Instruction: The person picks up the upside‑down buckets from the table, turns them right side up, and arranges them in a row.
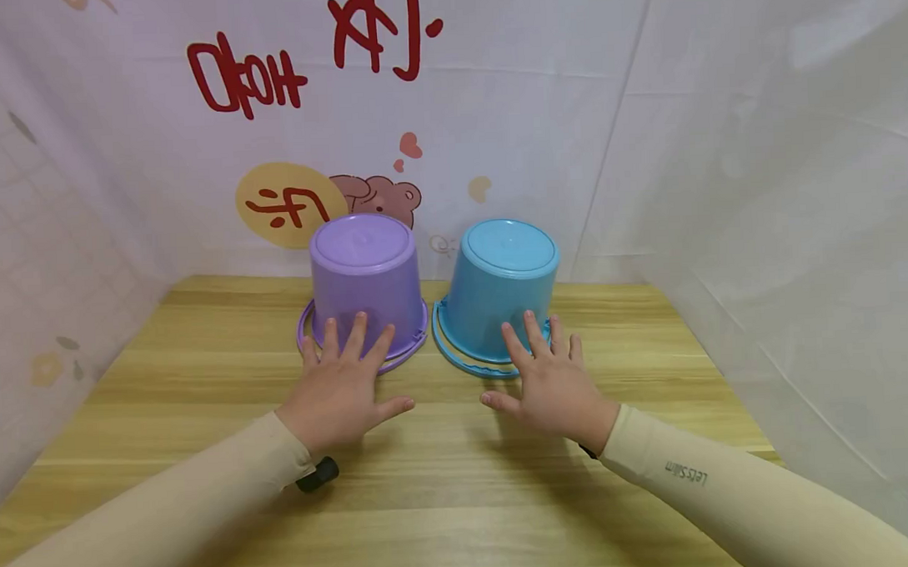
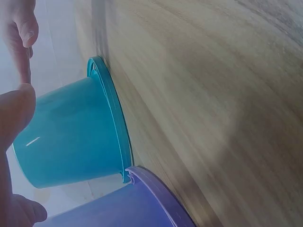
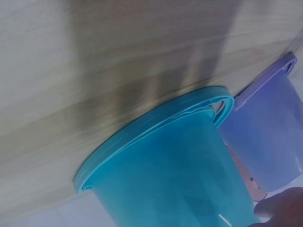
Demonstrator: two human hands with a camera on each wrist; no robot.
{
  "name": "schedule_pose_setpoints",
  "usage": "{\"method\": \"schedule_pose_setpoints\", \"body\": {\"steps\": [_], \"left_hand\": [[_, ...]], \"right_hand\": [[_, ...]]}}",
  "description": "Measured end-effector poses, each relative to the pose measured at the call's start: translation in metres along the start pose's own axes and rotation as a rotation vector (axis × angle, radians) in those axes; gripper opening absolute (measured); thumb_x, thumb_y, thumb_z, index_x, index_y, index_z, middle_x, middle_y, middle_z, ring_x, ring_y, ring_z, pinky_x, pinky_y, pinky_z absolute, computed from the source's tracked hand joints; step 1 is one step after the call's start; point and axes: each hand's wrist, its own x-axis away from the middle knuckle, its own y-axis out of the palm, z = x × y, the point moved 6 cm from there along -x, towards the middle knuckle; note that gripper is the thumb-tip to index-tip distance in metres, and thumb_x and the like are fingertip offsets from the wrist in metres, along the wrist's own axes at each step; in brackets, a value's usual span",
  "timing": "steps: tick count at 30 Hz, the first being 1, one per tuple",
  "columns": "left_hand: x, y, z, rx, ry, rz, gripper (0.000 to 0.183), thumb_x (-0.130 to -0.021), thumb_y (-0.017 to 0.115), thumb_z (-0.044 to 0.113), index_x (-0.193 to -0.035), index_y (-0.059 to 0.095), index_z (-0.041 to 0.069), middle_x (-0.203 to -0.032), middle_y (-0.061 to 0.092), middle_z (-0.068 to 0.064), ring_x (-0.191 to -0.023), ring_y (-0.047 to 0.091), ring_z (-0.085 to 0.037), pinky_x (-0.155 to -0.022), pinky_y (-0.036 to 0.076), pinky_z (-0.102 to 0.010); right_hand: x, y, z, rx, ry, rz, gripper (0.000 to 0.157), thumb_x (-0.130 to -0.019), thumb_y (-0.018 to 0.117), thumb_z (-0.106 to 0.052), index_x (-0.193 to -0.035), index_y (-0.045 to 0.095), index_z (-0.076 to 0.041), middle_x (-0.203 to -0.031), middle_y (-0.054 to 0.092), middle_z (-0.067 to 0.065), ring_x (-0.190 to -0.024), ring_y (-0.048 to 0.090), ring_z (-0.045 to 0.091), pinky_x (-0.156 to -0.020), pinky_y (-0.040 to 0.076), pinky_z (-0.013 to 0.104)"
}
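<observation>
Two plastic buckets stand upside down side by side on the wooden table, a purple bucket (image 1: 367, 278) on the left and a blue bucket (image 1: 500, 307) on the right. Their handles lie down around the rims. My left hand (image 1: 338, 396) is spread palm down in front of the purple bucket, fingertips overlapping its lower wall in the head view. Fingers likewise spread, my right hand (image 1: 555, 392) hovers before the blue bucket and casts a shadow on the table. Neither hand holds anything. What lies under the buckets is hidden.
The wooden table (image 1: 431, 501) reaches back to a white printed cloth (image 1: 539, 130) with red characters and a cartoon bear. White cloth also hangs on the left and right sides. A black wrist device (image 1: 318, 474) shows under the left sleeve.
</observation>
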Motion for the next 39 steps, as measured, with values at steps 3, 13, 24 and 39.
{"method": "schedule_pose_setpoints", "body": {"steps": [3,13,24,39], "left_hand": [[-0.001,0.003,0.001,-0.001,0.007,0.000,0.108,-0.063,0.017,0.093,-0.150,0.009,0.030,-0.156,0.003,-0.016,-0.136,-0.002,-0.053,-0.097,0.004,-0.076],[-0.013,0.006,0.022,0.034,0.115,0.009,0.103,-0.066,0.020,0.091,-0.149,0.011,0.032,-0.156,0.005,-0.013,-0.141,0.000,-0.042,-0.106,0.006,-0.068],[-0.044,0.024,0.059,0.047,0.322,-0.081,0.093,-0.078,0.024,0.081,-0.149,0.021,0.022,-0.154,0.021,-0.011,-0.142,0.011,-0.035,-0.113,0.012,-0.054],[-0.088,0.075,0.084,0.016,0.403,-0.213,0.083,-0.085,0.043,0.067,-0.149,0.022,0.018,-0.153,0.022,-0.012,-0.141,0.014,-0.039,-0.113,0.013,-0.054]], "right_hand": [[0.000,0.001,0.001,-0.006,0.001,-0.013,0.099,-0.075,0.038,-0.081,-0.150,0.012,-0.022,-0.155,0.007,0.016,-0.138,0.001,0.050,-0.101,0.012,0.072],[-0.003,0.006,0.017,-0.021,0.013,-0.064,0.098,-0.078,0.038,-0.079,-0.150,0.014,-0.018,-0.152,0.019,0.019,-0.138,0.012,0.047,-0.105,0.019,0.065],[-0.012,0.021,0.031,-0.001,-0.101,-0.059,0.082,-0.084,0.047,-0.066,-0.146,0.031,-0.016,-0.136,0.047,0.021,-0.124,0.043,0.046,-0.096,0.039,0.057],[-0.027,0.045,0.049,0.031,-0.101,-0.178,0.068,-0.087,0.048,-0.061,-0.142,0.040,-0.022,-0.138,0.045,0.020,-0.125,0.041,0.047,-0.098,0.035,0.061]]}}
